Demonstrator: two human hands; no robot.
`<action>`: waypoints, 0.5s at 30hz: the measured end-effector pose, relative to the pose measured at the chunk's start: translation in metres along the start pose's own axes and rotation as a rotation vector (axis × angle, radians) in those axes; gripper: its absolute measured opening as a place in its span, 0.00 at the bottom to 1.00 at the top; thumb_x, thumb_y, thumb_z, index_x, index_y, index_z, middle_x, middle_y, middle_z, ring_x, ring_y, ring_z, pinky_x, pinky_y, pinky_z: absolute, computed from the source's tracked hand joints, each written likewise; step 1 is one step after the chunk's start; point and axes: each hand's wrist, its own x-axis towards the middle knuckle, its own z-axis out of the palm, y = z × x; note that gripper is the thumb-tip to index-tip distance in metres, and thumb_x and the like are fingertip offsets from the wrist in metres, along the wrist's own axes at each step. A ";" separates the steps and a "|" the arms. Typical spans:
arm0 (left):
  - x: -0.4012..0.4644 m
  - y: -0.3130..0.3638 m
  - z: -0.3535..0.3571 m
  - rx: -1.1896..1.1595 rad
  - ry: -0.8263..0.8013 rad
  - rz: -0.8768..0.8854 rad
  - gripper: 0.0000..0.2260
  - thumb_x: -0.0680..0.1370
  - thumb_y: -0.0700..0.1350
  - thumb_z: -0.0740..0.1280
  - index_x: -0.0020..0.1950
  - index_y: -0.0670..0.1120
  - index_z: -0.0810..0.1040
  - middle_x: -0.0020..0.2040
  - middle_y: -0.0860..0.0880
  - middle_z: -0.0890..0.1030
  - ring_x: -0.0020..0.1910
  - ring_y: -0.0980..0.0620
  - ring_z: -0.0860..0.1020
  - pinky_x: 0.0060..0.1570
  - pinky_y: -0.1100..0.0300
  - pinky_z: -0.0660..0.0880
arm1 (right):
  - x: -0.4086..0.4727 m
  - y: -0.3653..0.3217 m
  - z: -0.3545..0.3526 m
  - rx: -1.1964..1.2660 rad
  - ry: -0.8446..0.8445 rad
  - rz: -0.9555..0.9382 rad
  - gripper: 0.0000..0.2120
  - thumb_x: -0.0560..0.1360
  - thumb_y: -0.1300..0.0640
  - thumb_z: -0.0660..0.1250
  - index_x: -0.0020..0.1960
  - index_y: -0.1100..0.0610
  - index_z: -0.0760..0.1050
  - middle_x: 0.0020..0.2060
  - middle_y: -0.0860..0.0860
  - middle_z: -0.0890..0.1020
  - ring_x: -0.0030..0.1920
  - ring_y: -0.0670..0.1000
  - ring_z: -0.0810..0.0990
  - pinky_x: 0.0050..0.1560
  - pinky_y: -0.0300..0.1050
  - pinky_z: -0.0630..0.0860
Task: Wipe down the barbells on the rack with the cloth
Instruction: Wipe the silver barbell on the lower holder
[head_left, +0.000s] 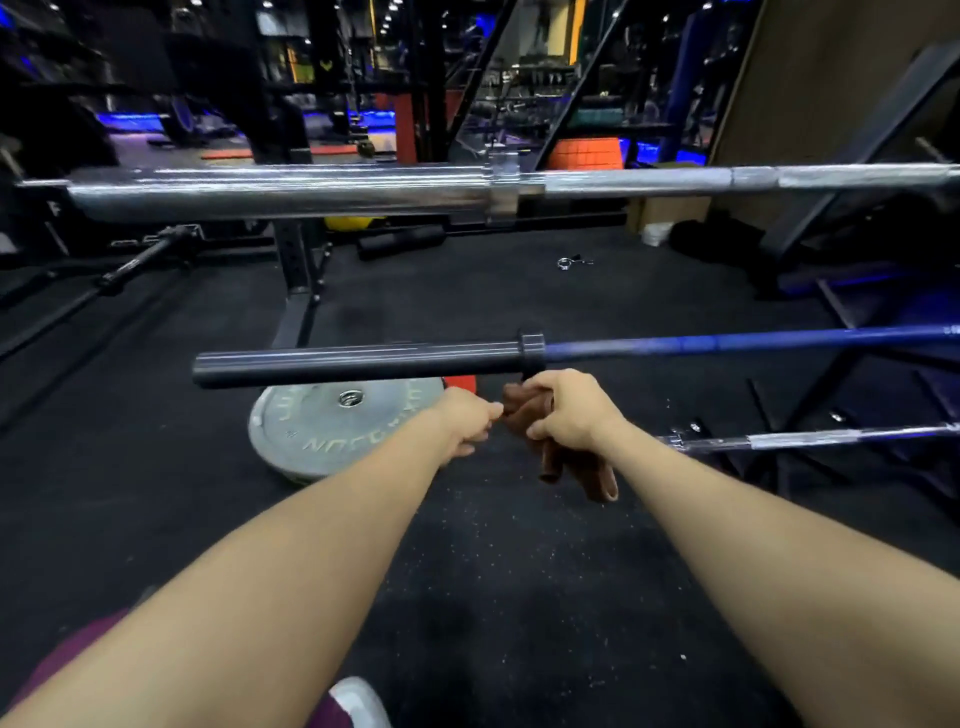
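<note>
Both hands hold the brown cloth (550, 447) just below the black barbell (363, 361): the left hand (465, 423) pinches one edge between its fingertips, and the right hand (569, 410) has its grip clamped round the bunched middle, with the loose end hanging under the wrist. On the left, the black sleeve juts out free over a grey weight plate (311, 431) on the floor. Above it runs the chrome barbell (291, 192); lower right lies a thinner chrome bar (805, 439).

The person seems to be readying the cloth. It would pay to spread it flat across the palm rather than leave it wadded, wrap it round the black sleeve at the free end, then draw it rightward past the collar (531, 347) onto the blue shaft (727, 344), turning the wrist so the underside is reached.
</note>
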 end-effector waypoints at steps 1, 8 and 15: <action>0.007 0.003 0.013 0.012 -0.006 -0.006 0.05 0.80 0.46 0.63 0.51 0.45 0.74 0.47 0.48 0.76 0.45 0.53 0.75 0.41 0.62 0.70 | 0.003 0.014 -0.003 0.008 0.000 0.006 0.25 0.67 0.62 0.74 0.63 0.53 0.76 0.54 0.50 0.82 0.53 0.51 0.79 0.49 0.39 0.73; 0.066 0.017 0.105 0.097 -0.031 -0.017 0.07 0.79 0.46 0.65 0.54 0.46 0.78 0.58 0.45 0.79 0.58 0.48 0.76 0.45 0.60 0.71 | 0.031 0.113 -0.011 0.190 -0.027 0.088 0.24 0.66 0.68 0.71 0.59 0.50 0.78 0.47 0.44 0.82 0.47 0.48 0.82 0.51 0.39 0.77; 0.102 0.025 0.168 0.077 0.014 -0.016 0.07 0.77 0.45 0.67 0.39 0.50 0.75 0.42 0.47 0.79 0.44 0.50 0.76 0.47 0.59 0.72 | 0.051 0.193 -0.039 0.172 -0.029 0.085 0.18 0.67 0.70 0.64 0.52 0.53 0.79 0.44 0.42 0.82 0.42 0.41 0.81 0.44 0.34 0.77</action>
